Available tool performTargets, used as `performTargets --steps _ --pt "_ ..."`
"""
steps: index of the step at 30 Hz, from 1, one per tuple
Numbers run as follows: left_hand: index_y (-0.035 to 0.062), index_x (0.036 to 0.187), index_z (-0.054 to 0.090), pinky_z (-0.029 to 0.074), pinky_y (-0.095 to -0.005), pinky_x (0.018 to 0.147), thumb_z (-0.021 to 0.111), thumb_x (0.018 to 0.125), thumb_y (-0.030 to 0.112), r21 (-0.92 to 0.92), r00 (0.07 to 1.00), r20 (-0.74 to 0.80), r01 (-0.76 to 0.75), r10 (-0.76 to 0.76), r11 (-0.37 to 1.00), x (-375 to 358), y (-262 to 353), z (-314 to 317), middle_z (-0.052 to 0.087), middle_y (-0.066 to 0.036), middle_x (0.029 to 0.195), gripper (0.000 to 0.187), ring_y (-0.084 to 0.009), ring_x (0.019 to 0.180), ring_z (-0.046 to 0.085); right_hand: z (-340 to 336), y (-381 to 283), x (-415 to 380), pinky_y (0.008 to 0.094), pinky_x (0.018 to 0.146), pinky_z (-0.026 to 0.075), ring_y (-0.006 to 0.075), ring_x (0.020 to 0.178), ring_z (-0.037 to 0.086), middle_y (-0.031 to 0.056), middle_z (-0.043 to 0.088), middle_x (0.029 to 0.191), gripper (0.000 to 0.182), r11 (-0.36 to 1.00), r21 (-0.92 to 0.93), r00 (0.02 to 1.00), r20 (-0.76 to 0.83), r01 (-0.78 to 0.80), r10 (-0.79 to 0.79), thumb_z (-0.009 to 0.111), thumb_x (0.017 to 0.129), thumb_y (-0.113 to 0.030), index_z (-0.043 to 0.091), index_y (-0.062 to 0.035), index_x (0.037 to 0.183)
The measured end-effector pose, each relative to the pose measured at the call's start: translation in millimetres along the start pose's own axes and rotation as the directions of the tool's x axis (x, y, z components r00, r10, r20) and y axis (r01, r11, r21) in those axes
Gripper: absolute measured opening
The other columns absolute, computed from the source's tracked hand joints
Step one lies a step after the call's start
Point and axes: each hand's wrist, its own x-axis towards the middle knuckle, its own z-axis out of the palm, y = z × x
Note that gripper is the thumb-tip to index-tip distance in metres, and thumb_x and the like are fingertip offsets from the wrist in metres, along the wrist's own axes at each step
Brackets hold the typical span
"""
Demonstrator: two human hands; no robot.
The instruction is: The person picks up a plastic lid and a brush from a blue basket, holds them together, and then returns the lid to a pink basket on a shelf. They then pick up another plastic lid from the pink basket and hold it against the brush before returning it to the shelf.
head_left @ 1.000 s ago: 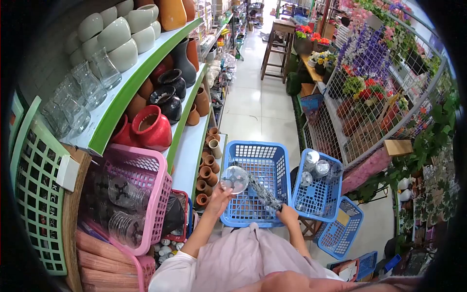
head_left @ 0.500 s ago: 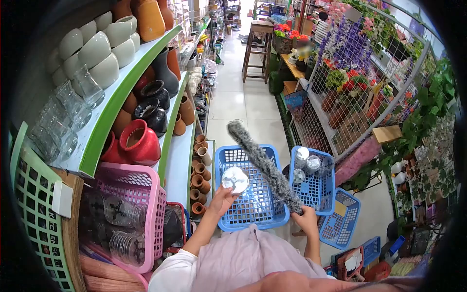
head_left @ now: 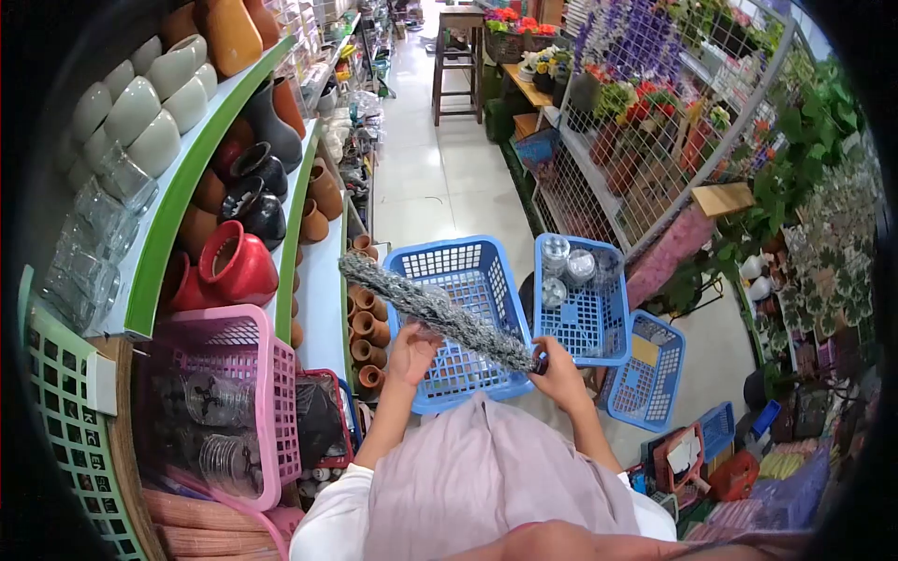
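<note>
My right hand (head_left: pixel 558 374) is closed around the handle end of a fluffy grey duster (head_left: pixel 444 313). The duster slants up and left across the front of a blue plastic basket (head_left: pixel 524 323). My left hand (head_left: pixel 412 355) is raised at that basket's left side, fingers curled around a shiny round container that the duster mostly covers. The duster's fluffy part lies over my left fingertips. A second blue basket (head_left: pixel 610 351) to the right holds several shiny round containers (head_left: pixel 580 266).
Shelves with white bowls (head_left: pixel 134 114), a red vase (head_left: pixel 239 264) and clay pots (head_left: pixel 371 327) line the left. A pink basket (head_left: pixel 277 411) stands below them. On the right are a wire rack (head_left: pixel 645 159) with flowers and another blue basket (head_left: pixel 666 369). A wooden stool (head_left: pixel 458 65) stands in the aisle.
The duster has swung down and left, now crossing over the round container in my left hand. Both hands appear lower and further left in view, and the whole view has shifted.
</note>
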Motion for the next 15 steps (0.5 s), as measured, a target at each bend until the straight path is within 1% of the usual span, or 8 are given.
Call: performTargets --steps 3,4,5,6,8,9,14,15 --pt "0.0105 0.08 0.058 0.048 -0.0336 0.076 0.052 0.083 0.003 -0.063 1.0 -0.002 0.014 -0.014 0.998 1 -3 0 0.062 -0.002 0.074 0.01 -0.0142 0.071 0.06 -9 1 -3 0.0416 0.064 0.048 0.0356 0.071 0.061 0.0145 0.061 0.074 0.037 0.957 -0.288 0.998 -0.063 -0.024 0.006 0.073 0.064 -0.022 0.057 -0.0066 0.095" --pt "0.0106 0.08 0.057 0.048 -0.0327 0.076 0.052 0.083 0.002 -0.078 1.0 0.005 0.011 -0.01 0.997 0 -4 3 0.061 -0.001 0.074 0.01 -0.0128 0.07 0.059 -9 7 -4 0.0416 0.064 0.048 0.0356 0.071 0.061 0.0145 0.061 0.074 0.037 0.957 -0.288 0.998 -0.066 -0.028 0.009 0.073 0.064 -0.022 0.057 -0.0066 0.095" --pt "0.0076 0.093 0.059 0.048 -0.0356 0.082 0.051 0.083 0.002 -0.106 0.987 0.161 0.041 -0.024 0.994 6 -6 -13 0.064 -0.005 0.088 0.014 -0.0169 0.083 0.061 -8 13 -6 0.0426 0.062 0.049 0.0355 0.07 0.061 0.0153 0.062 0.072 0.034 0.93 -0.362 0.998 -0.022 -0.063 0.059 0.073 0.065 -0.024 0.06 -0.0068 0.091" --pt "0.0076 0.093 0.059 0.048 -0.0356 0.082 0.051 0.083 0.002 -0.105 0.986 0.162 0.043 -0.025 0.994 4 -9 -7 0.064 -0.005 0.088 0.014 -0.0169 0.083 0.061 -8 16 -7 0.0435 0.061 0.049 0.0354 0.068 0.062 0.0161 0.062 0.07 0.031 0.895 -0.436 0.994 0.019 -0.091 0.11 0.072 0.066 -0.027 0.062 -0.0069 0.087" --pt "0.004 0.113 0.054 0.045 -0.0393 0.092 0.049 0.083 0.002 -0.04 0.997 0.068 -0.018 0.02 0.999 -7 -19 18 0.06 -0.01 0.111 0.03 -0.0234 0.103 0.058 -14 19 -20 0.0448 0.059 0.049 0.0353 0.066 0.062 0.0179 0.062 0.068 0.027 0.909 -0.416 0.996 0.057 -0.037 0.067 0.07 0.068 -0.029 0.064 -0.0072 0.082" --pt "0.0019 0.127 0.044 0.041 -0.0421 0.099 0.049 0.084 0.002 -0.081 0.991 0.129 -0.016 0.026 0.997 -14 -24 35 0.052 -0.013 0.125 0.043 -0.0278 0.117 0.05 -19 21 -23 0.045 0.059 0.049 0.0353 0.067 0.062 0.0183 0.062 0.068 0.026 0.905 -0.425 0.996 0.069 -0.025 0.06 0.069 0.069 -0.028 0.064 -0.007 0.084" --pt "-0.0018 0.116 0.051 0.036 -0.0428 0.103 0.052 0.083 0.005 0.039 0.993 0.07 -0.097 0.095 0.995 -12 -64 22 0.056 -0.013 0.119 0.034 -0.0273 0.115 0.051 -48 38 -35 0.0447 0.062 0.048 0.0367 0.068 0.061 0.0195 0.062 0.072 0.025 0.903 -0.389 0.983 -0.09 -0.181 0.158 0.066 0.07 -0.025 0.065 -0.0063 0.087" --pt "-0.0013 0.115 0.051 0.037 -0.0426 0.103 0.052 0.083 0.005 0.054 0.992 0.106 -0.076 0.07 0.996 -12 -72 18 0.056 -0.013 0.118 0.032 -0.0273 0.114 0.051 -56 38 -41 0.0448 0.064 0.048 0.0359 0.071 0.061 0.0195 0.063 0.075 0.025 0.889 -0.418 0.982 -0.048 -0.187 0.184 0.066 0.07 -0.025 0.065 -0.0069 0.088"
